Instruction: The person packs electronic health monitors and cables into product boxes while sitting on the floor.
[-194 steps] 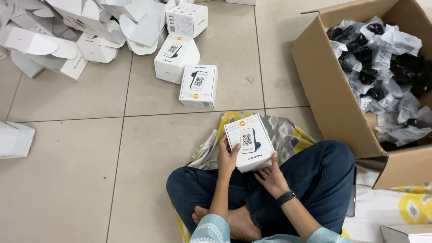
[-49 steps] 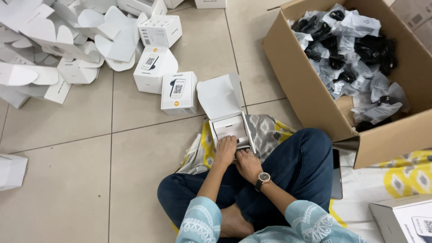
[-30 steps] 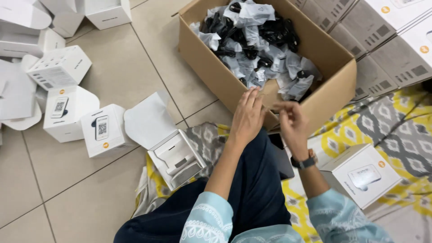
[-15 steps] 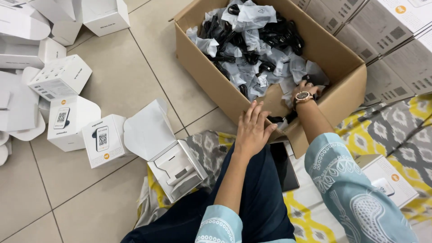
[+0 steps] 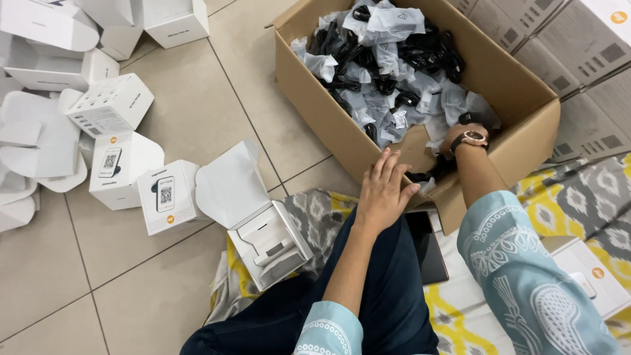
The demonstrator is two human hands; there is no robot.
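- Far left, I see flattened white cartons (image 5: 39, 141) crowding the floor (image 5: 197, 98) up to the frame edge; little room there.
- Two closed white boxes (image 5: 164, 196) stand just beside the open white box (image 5: 266, 240), whose lid is tipped back; bare tile in front of them gives free space.
- The open white box sits at the edge of the patterned cloth (image 5: 315, 210), touching my knee area.
- My left hand (image 5: 383, 190) lies flat, fingers spread and loose, holding nothing, resting against the near wall of the cardboard box (image 5: 315, 98); forearm runs straight up from my lap.
- A dark tablet (image 5: 427, 243) lies on the cloth between my arms.
- My right hand (image 5: 453, 141) reaches over the box rim, wrist with watch bent down into the bagged black cables (image 5: 388, 72); I cannot tell whether its fingers grip anything, as they are hidden.
- Right of it, stacked shipping cartons (image 5: 578, 52) close off that side.
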